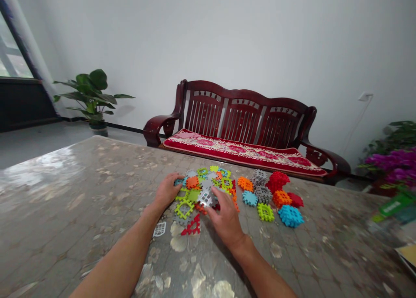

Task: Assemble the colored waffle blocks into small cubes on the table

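A heap of interlocking plastic tiles [194,196] in green, orange, grey, red and blue lies in front of me on the table. My right hand [225,215] pinches a grey window-patterned tile [205,198] between thumb and fingers, over the front of the heap. At the heap's left edge, my left hand [167,190] rests with thumb and fingers apart, touching a blue tile [179,182]. A red triangular tile [192,225] lies nearest to me, below a green square-holed tile [184,209]. Part of the heap is hidden behind my right hand.
Right of the heap stand sorted stacks, among them a blue stack [290,216], a red stack [277,181] and a grey stack [263,194]. A white grid piece [159,229] lies by my left forearm. Behind the patterned table [107,194] is a wooden bench [242,116].
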Motion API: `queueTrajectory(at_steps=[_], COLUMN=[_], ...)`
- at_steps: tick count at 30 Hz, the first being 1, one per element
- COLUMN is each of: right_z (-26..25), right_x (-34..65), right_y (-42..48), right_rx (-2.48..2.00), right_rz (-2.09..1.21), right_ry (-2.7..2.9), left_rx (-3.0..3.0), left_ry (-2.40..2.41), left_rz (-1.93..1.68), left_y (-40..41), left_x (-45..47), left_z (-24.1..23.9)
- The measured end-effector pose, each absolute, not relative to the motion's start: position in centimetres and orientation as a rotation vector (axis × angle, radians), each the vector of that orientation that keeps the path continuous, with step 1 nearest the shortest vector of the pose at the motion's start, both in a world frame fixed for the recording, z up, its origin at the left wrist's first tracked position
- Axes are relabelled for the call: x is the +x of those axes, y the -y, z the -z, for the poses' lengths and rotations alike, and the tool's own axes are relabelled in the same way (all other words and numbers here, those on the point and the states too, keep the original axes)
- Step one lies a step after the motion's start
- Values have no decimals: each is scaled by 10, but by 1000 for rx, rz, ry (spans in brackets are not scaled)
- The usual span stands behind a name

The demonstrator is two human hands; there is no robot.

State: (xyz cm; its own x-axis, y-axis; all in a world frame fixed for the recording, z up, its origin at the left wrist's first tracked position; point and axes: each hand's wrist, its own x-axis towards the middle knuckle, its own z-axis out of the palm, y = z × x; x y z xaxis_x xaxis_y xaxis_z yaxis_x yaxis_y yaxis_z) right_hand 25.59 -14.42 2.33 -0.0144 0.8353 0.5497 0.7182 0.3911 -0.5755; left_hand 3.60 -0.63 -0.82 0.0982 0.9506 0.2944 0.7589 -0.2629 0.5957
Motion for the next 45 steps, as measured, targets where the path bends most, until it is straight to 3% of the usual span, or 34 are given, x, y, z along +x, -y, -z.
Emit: queueTrajectory(at_steps=[13,45], right_z=[2,-6], right_x=[301,318], right_y=[120,114], right_rx=[-1455,-1536], right_rz=[-129,-83], right_ry=[1652,1548], left_rx=[2051,2096], left_ry=[-1673,-1682], left_rz=[-979,-926], left_y=[6,6], left_x=[36,37], left_z=[10,6])
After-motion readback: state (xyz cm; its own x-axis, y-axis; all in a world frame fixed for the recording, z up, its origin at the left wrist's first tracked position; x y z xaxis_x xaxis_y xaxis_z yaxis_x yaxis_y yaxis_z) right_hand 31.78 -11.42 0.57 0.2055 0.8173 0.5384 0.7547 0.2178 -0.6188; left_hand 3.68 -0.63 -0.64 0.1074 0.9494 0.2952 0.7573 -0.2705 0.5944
